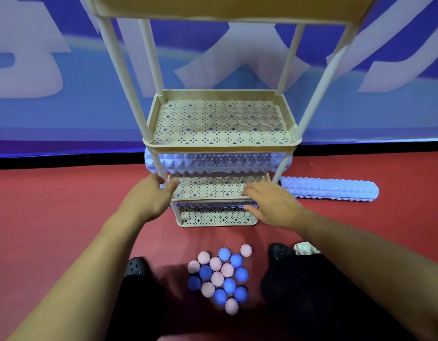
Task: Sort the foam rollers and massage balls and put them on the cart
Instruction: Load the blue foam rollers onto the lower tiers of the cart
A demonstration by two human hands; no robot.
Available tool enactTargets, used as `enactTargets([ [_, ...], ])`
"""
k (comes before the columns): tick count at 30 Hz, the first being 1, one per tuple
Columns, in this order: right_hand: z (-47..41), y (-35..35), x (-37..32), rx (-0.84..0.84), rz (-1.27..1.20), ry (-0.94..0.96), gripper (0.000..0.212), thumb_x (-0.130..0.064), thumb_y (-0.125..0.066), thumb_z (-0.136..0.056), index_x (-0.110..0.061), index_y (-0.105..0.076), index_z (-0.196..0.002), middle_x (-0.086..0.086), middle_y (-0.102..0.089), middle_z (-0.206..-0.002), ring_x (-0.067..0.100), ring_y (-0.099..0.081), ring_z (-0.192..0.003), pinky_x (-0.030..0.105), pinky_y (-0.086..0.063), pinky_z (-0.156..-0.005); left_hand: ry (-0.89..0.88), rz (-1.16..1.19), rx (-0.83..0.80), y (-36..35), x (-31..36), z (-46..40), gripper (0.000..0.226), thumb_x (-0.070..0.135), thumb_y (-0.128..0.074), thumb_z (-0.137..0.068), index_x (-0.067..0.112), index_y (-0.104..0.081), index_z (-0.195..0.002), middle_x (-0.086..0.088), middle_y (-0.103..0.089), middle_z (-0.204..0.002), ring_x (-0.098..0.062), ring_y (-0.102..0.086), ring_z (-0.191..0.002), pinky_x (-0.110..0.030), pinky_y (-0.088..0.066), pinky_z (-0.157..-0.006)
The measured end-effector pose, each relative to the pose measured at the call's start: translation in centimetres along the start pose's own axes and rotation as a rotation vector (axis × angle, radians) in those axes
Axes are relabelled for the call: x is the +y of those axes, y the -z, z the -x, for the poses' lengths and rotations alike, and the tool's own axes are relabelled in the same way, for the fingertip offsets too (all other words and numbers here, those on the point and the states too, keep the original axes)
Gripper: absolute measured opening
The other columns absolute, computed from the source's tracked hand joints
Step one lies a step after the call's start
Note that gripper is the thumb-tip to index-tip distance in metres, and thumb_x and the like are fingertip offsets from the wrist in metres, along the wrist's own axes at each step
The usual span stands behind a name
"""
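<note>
Foam roller [218, 163] lies across the cart [220, 143], tucked just under the second perforated shelf, its pale knobbly ends sticking out past the posts on both sides. A second foam roller [328, 189] lies on the red floor [53, 205] just to the right of the cart, well clear of the shelves. Another ridged pale edge shows on the lowest tier, too hidden to say more. Down between the person's feet sits the cluster of massage balls [219, 276], pink and blue spiky ones packed together, touching, on the floor.

Left hand [151, 195] reaches to the cart's front-left post, fingers loosely extended, touching or nearly so, holding nothing. Right hand [269, 203] is spread flat over the front-right edge of the lower shelves, grip apart, fingers straight, nothing in it.

Black perforated clogs [135, 267] frame the balls either side. A bit of white cloth [305, 248] lies by the right foot. Behind the cart, a blue banner [65, 107] with big white lettering covers the wall, and a black strip runs along its base.
</note>
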State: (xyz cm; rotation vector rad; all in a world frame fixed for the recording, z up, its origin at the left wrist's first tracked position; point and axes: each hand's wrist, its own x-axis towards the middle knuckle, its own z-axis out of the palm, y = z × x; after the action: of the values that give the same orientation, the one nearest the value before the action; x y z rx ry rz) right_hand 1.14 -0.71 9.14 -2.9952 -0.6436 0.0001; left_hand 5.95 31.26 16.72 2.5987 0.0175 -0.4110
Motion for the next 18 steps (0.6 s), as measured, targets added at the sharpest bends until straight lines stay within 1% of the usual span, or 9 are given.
enactTargets([
  [1,1.2,-0.1,0.8,-0.036,0.017,0.005,0.041,-0.052,-0.048,-0.096,-0.022,-0.063,-0.119,-0.006,-0.064,-0.117,0.02,-0.061,-0.105,0.038,-0.051,-0.088,-0.042,-0.036,-0.058,-0.7,0.6,0.1,0.054,0.059,-0.044,-0.099,0.011,-0.063,-0.112,-0.019,-0.064,-0.13,-0.036,-0.061,-0.108,-0.041,-0.047,-0.086],
  [2,2.4,-0.1,1.7,-0.081,0.029,-0.015,0.042,-0.055,-0.044,-0.096,-0.024,-0.062,-0.117,-0.007,-0.064,-0.112,0.019,-0.062,-0.102,0.036,-0.052,-0.085,-0.082,-0.056,-0.103,-1.6,1.4,0.3,0.056,0.058,-0.046,-0.099,0.011,-0.06,-0.127,-0.017,-0.057,-0.141,-0.035,-0.057,-0.122,-0.041,-0.045,-0.098],
  [3,3.5,-0.1,2.7,-0.127,0.037,-0.05,0.044,-0.058,-0.04,-0.095,-0.026,-0.062,-0.116,-0.007,-0.064,-0.109,0.019,-0.062,-0.101,0.037,-0.052,-0.083,-0.128,-0.074,-0.139,-2.7,2.5,0.6,0.059,0.059,-0.047,-0.099,0.013,-0.057,-0.134,-0.016,-0.053,-0.146,-0.034,-0.052,-0.131,-0.041,-0.042,-0.105],
  [4,4.6,-0.2,3.8,-0.172,0.042,-0.091,0.045,-0.059,-0.039,-0.094,-0.027,-0.06,-0.117,-0.006,-0.064,-0.109,0.021,-0.062,-0.102,0.038,-0.052,-0.083,-0.18,-0.087,-0.168,-3.9,3.6,0.9,0.059,0.059,-0.046,-0.098,0.015,-0.055,-0.137,-0.014,-0.051,-0.147,-0.033,-0.048,-0.134,-0.041,-0.04,-0.107],
  [6,6.6,-0.7,6.2,-0.26,0.034,-0.183,0.045,-0.06,-0.041,-0.095,-0.028,-0.057,-0.122,-0.003,-0.062,-0.115,0.024,-0.061,-0.109,0.041,-0.051,-0.088,-0.295,-0.11,-0.218,-6.7,6.1,1.3,0.058,0.059,-0.046,-0.099,0.017,-0.055,-0.137,-0.01,-0.054,-0.143,-0.03,-0.051,-0.131,-0.038,-0.04,-0.105],
  [8,8.2,-1.2,8.6,-0.307,0.016,-0.277,0.046,-0.061,-0.044,-0.096,-0.029,-0.053,-0.127,-0.004,-0.058,-0.122,0.023,-0.058,-0.116,0.038,-0.048,-0.093,-0.4,-0.113,-0.258,-9.7,8.6,1.7,0.055,0.06,-0.044,-0.099,0.02,-0.053,-0.136,-0.005,-0.056,-0.138,-0.025,-0.056,-0.123,-0.037,-0.043,-0.103],
  [12,10.1,-3.2,13.6,-0.332,-0.025,-0.384,0.055,-0.061,-0.047,-0.096,-0.025,-0.049,-0.138,-0.002,-0.053,-0.137,0.023,-0.054,-0.125,0.037,-0.043,-0.099,-0.55,-0.118,-0.323,-16.5,12.6,1.7,0.05,0.057,-0.044,-0.1,0.028,-0.047,-0.14,0.002,-0.053,-0.142,-0.018,-0.051,-0.131,-0.036,-0.039,-0.109],
  [14,10.5,-4.7,16.2,-0.341,-0.069,-0.425,0.059,-0.061,-0.048,-0.095,-0.023,-0.046,-0.141,0.0,-0.052,-0.139,0.024,-0.052,-0.127,0.038,-0.044,-0.101,-0.572,-0.144,-0.36,-20.1,14.1,1.0,0.051,0.056,-0.044,-0.1,0.027,-0.044,-0.143,0.002,-0.048,-0.146,-0.02,-0.048,-0.133,-0.034,-0.038,-0.109],
  [18,10.6,-8.9,21.3,-0.355,-0.141,-0.515,0.065,-0.058,-0.056,-0.093,-0.021,-0.042,-0.144,0.003,-0.051,-0.141,0.026,-0.05,-0.129,0.038,-0.042,-0.1,-0.524,-0.116,-0.418,-27.1,17.0,-1.7,0.05,0.05,-0.048,-0.101,0.028,-0.041,-0.146,-0.002,-0.046,-0.147,-0.023,-0.047,-0.135,-0.033,-0.037,-0.111],
])
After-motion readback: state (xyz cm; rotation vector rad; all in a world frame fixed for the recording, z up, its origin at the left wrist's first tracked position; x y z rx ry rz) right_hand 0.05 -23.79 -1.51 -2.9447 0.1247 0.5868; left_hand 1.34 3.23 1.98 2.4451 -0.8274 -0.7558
